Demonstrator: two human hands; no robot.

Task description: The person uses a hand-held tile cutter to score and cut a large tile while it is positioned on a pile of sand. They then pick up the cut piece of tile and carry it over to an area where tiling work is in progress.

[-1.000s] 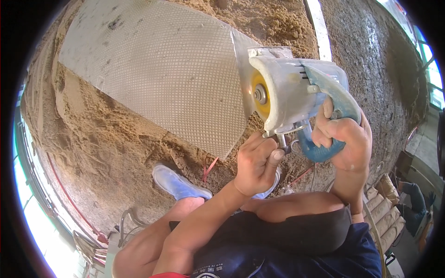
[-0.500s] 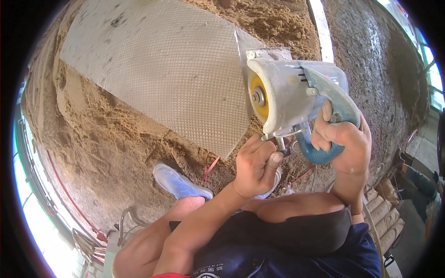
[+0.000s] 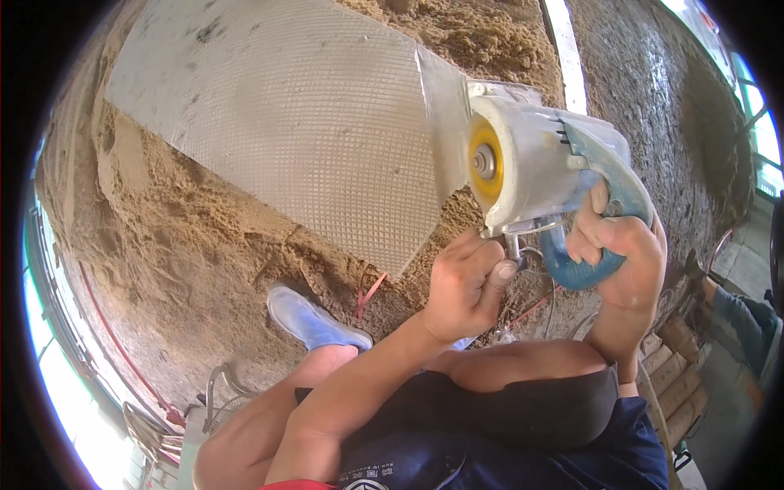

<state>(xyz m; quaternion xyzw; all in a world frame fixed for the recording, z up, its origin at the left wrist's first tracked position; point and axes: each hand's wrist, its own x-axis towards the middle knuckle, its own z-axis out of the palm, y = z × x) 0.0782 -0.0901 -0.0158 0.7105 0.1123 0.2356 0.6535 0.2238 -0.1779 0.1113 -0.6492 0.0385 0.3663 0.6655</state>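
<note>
My right hand (image 3: 618, 249) grips the blue handle of a dusty white and blue hand-held cutting saw (image 3: 543, 163) with a yellow disc on its side. My left hand (image 3: 463, 286) is closed on a small metal knob under the saw's base. The saw sits at the right edge of a large grey tile (image 3: 286, 122), laid back side up with a fine grid pattern, on sand. My knees and dark shorts fill the lower middle.
Loose sand (image 3: 188, 261) surrounds the tile. A light blue shoe (image 3: 314, 318) rests on the sand below it, next to a red strap (image 3: 369, 292). Stacked bricks (image 3: 682, 359) and another person's sleeve (image 3: 739, 314) are at the right. A rough grey floor (image 3: 653, 90) lies beyond.
The saw and both hands have shifted slightly to the right along the tile's edge. Both grips are unchanged.
</note>
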